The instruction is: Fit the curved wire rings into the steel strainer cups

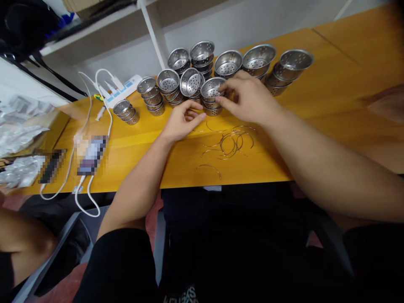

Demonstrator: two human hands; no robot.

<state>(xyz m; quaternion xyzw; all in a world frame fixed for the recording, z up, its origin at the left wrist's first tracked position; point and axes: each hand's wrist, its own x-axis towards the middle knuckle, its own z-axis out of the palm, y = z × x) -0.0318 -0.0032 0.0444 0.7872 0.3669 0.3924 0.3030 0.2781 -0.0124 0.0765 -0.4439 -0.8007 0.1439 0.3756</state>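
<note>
The right hand [249, 99] is closed by its fingertips on the rim of the top perforated steel cup [212, 89], which is stacked mouth-up at mid-bench with its axis near vertical. The left hand [183, 122] lies curled beside the stack; whether anything is held cannot be told. The cup is judged light, stiff and slippery, and best pinched at the rim. Wire loops [233, 143] lie nearer on the bench [315, 97].

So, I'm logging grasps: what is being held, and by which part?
The right hand pinches the top perforated cup of a stack by its rim. The left hand lies beside it; a hold cannot be told.
</note>
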